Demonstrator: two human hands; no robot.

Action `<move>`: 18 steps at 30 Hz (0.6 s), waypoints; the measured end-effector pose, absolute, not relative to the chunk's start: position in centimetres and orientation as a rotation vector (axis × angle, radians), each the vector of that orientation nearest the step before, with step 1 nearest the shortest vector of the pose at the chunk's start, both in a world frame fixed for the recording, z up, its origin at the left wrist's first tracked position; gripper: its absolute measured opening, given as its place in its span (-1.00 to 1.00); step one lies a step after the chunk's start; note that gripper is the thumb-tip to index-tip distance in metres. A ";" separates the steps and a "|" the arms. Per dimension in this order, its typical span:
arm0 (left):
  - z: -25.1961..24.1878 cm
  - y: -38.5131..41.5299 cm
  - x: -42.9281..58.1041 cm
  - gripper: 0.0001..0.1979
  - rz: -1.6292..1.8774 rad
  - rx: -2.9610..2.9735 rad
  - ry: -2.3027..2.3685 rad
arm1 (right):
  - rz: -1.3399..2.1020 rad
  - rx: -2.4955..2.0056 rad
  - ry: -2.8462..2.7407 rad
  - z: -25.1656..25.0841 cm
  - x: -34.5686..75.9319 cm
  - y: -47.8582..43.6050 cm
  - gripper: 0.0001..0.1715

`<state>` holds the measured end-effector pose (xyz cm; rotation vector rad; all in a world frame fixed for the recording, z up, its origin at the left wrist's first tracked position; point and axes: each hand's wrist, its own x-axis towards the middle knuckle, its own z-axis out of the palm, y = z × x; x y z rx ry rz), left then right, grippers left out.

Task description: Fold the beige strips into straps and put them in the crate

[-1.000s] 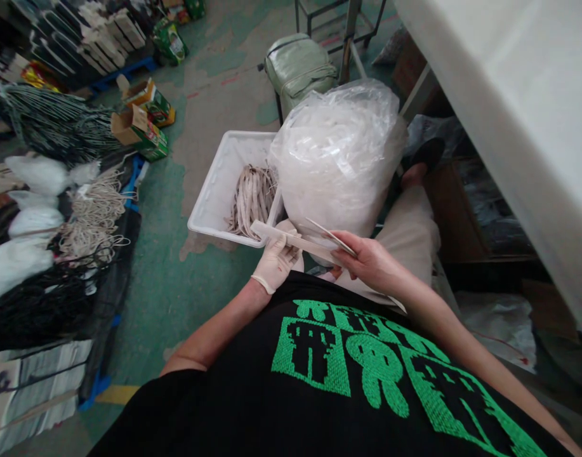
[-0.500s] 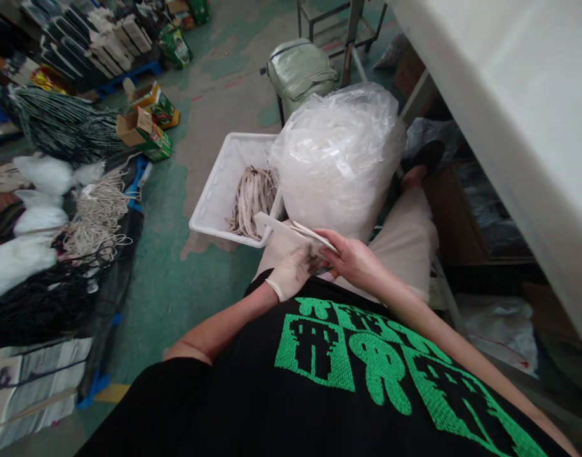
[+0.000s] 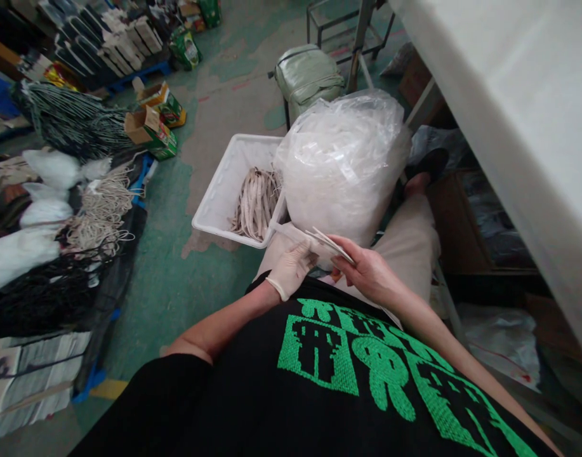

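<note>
My left hand (image 3: 291, 268), in a thin whitish glove, has its fingers closed on a translucent white plastic strip (image 3: 287, 233) above my lap. My bare right hand (image 3: 367, 265) pinches a few thin, flat off-white strips (image 3: 329, 241) between thumb and fingers. Their far ends lie close to the plastic; whether they touch it I cannot tell. Just beyond my hands sits a large clear bag (image 3: 338, 165) packed with whitish, see-through material. To its left, a white plastic bin (image 3: 214, 190) holds a bundle of beige flat straps (image 3: 255, 200).
A white-topped table (image 3: 519, 95) runs along my right, with boxes and bags beneath. Behind the clear bag stands a pale green padded stool (image 3: 310, 76). Pallets at left carry beige cords (image 3: 103, 212), black cords and white bags. Open green cartons (image 3: 152, 130) stand on the floor.
My right hand has shifted slightly right with its strips, which now show more apart from the plastic. My left hand still grips the plastic strip, whose far end has dropped a little.
</note>
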<state>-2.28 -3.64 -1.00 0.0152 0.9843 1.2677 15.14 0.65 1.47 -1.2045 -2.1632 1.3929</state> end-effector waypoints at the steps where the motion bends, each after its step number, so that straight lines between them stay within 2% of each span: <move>1: -0.8 -3.6 -2.3 -0.82 1.302 0.026 0.987 | 1.412 -1.193 -2.163 1.6 15.4 0.6 -0.46; 8: -1.2 -3.8 -1.5 -0.75 1.188 0.020 0.928 | 1.407 -1.204 -2.127 1.7 15.3 0.7 -0.45; 13: -1.1 -3.7 -2.5 -0.80 1.230 0.011 0.960 | 1.475 -1.173 -2.093 1.4 16.7 -0.1 -0.45; 18: -1.4 -3.9 -1.4 -0.73 1.060 -0.002 0.893 | 1.465 -1.221 -2.051 0.5 16.3 -0.2 -0.42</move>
